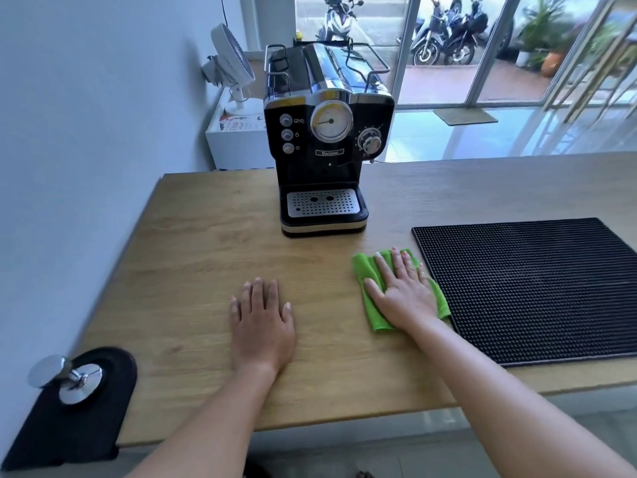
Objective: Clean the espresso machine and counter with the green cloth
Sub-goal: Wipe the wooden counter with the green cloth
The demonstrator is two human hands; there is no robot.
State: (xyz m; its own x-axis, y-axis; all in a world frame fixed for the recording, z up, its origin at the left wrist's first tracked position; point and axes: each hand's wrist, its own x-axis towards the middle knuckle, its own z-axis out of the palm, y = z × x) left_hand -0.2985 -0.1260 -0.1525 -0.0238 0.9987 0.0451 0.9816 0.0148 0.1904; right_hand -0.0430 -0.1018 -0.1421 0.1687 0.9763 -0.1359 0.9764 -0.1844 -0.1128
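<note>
A black and chrome espresso machine (pixel 327 139) stands at the back of the wooden counter (pixel 206 257), its drip tray facing me. In front of it, to the right, a folded green cloth (pixel 365 270) lies flat on the counter. My right hand (pixel 401 291) presses flat on top of the cloth, fingers spread. Palm down on the bare wood to the left of the cloth rests my left hand (pixel 262 322), holding nothing.
A black ribbed bar mat (pixel 537 288) covers the counter's right side, touching the cloth's edge. A metal tamper (pixel 65 377) stands on a black mat (pixel 79 426) at the front left corner. A wall runs along the left; a white fan (pixel 229 60) sits behind.
</note>
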